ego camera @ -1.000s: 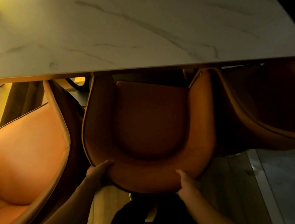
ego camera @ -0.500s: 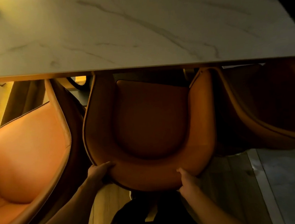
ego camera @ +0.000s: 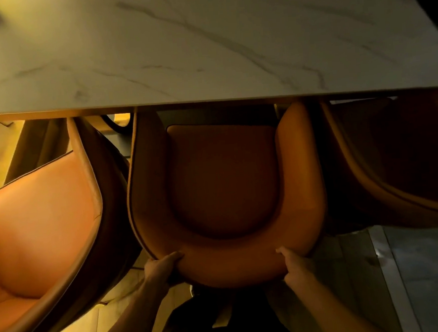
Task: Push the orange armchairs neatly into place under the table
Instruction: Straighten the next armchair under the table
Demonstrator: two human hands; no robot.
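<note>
Head view: your left hand (ego camera: 161, 268) and right hand (ego camera: 295, 263) grip middle armchair (ego camera: 224, 181) backrest; uneven push risks scraping left armchair (ego camera: 41, 221) beside left hand.

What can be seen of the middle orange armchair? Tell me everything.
The middle orange armchair is a curved tub shape in smooth, leather-like upholstery with darker piping along its rim. Its seat cushion lies in shadow, and the front of the chair is hidden under the marble table. The left hand and right hand each grip its rounded backrest.
</note>
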